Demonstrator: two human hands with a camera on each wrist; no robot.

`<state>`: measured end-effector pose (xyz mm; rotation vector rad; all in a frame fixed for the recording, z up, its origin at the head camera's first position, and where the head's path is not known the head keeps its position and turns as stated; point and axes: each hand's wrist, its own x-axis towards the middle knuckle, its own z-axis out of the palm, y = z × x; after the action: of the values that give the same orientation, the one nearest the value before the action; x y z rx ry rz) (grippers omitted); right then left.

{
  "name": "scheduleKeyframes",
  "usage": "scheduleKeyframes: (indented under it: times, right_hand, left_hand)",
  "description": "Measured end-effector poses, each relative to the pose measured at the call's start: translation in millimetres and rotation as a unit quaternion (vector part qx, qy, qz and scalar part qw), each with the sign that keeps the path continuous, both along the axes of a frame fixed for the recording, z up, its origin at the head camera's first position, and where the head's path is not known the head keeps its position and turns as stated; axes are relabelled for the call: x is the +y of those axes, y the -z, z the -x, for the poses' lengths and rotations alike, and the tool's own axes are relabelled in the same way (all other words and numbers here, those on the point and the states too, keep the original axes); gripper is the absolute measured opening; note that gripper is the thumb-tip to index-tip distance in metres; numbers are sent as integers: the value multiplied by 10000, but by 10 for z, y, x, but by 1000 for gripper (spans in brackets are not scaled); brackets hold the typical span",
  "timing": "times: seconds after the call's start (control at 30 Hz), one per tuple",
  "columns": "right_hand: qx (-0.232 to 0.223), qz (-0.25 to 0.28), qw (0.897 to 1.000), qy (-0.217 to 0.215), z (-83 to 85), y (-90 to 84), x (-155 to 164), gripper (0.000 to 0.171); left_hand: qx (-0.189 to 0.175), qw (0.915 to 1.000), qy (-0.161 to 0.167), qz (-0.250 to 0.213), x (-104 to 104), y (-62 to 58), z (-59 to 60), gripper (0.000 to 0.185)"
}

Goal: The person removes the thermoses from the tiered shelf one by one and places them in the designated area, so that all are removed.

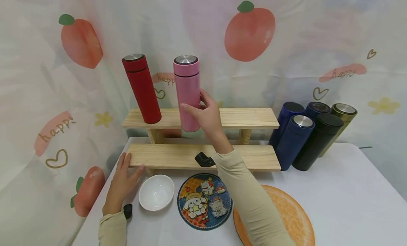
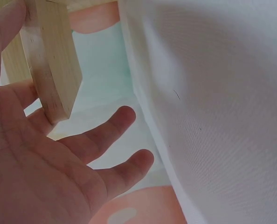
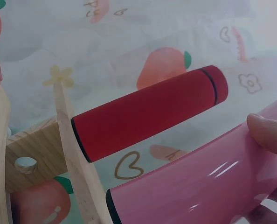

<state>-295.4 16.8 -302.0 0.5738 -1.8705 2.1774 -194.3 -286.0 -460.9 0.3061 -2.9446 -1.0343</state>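
My right hand (image 1: 208,117) grips a pink thermos bottle (image 1: 187,87) with a silver lid, upright, its base overlapping the front edge of the upper board of a two-tier wooden shelf (image 1: 245,117). To its left a red thermos bottle (image 1: 142,90) stands on that upper board; both bottles also show in the right wrist view, red (image 3: 148,114) and pink (image 3: 190,186). My left hand (image 1: 122,184) holds the left end of the lower board (image 1: 171,156). In the left wrist view, the board end (image 2: 54,65) sits between thumb and fingers, two other fingers spread free.
Several thermos bottles stand at the shelf's right end, among them a blue one (image 1: 294,140), a black one (image 1: 318,142) and a gold one (image 1: 344,113). In front lie a white bowl (image 1: 156,193), a round cartoon mat (image 1: 203,225) and an orange-slice mat (image 1: 295,217).
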Motion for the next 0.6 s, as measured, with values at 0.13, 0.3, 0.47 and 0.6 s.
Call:
scheduleKeyframes:
  times: [0.13,0.3,0.47,0.6]
  right_hand:
    - [73,99,9999,12,-84,-2,78,66]
    - [52,226,9996,-134,-190,19,186,64]
    - [-3,342,9991,-245,-301,66,308,64]
    - [12,333,9992,-221,-395,92,409,65]
  left_hand:
    - [-54,10000,35,-10,5,-3,-2,101]
    - [-17,10000,67,-10,1,-5,-12,100]
    - [5,9999,107,-52,-4,4,-19,99]
    - [-43,9999,131,-62,-12,5,-27,100]
